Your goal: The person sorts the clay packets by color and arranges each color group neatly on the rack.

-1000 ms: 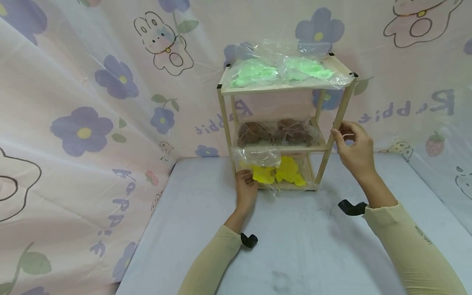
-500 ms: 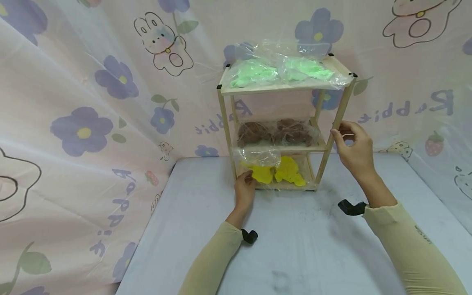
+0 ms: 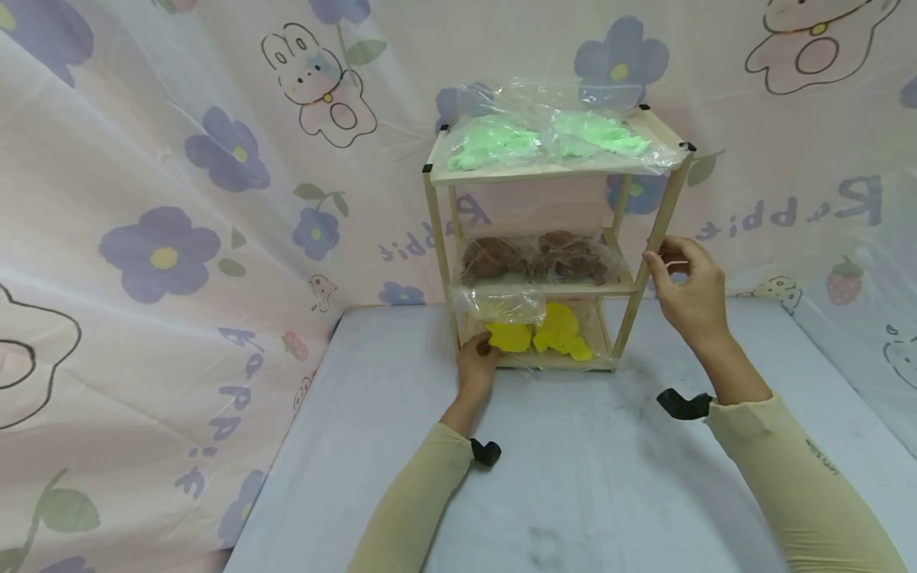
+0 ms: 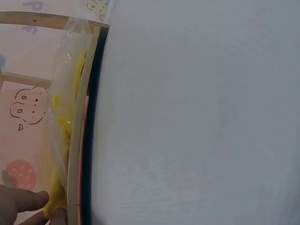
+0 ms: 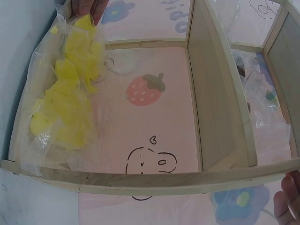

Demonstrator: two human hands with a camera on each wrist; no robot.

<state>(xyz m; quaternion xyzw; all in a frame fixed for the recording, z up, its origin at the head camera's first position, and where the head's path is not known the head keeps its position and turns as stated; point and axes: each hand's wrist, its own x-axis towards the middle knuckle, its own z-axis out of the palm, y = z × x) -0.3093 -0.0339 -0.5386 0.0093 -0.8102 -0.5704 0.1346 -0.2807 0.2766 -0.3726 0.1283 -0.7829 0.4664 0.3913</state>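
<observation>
A small wooden shelf rack (image 3: pixel 648 285) stands on the table with three levels. On its bottom level lies a clear plastic bag with soft yellow lumps (image 3: pixel 555 330). My left hand (image 3: pixel 476 368) is at the left end of that level, its thumb and fingers pinching the bag's end; in the left wrist view its fingertips (image 4: pixel 35 200) meet at the yellow stuff. My right hand (image 3: pixel 691 290) holds the rack's right front post between thumb and fingers. In the right wrist view the yellow lumps (image 5: pixel 65 108) stretch along the bottom board.
Bagged brown lumps (image 3: pixel 494 259) fill the middle level. On the top level are bagged light-green lumps (image 3: pixel 494 143), the plastic rising behind them. A pale sheet covers the table (image 3: pixel 559 477). Behind hangs a patterned curtain (image 3: pixel 401 72) with flowers and rabbits.
My left hand has shifted slightly left, and its end of the yellow bag has moved a little. Less plastic hangs over the bottom level's front edge. My right hand stays on the post.
</observation>
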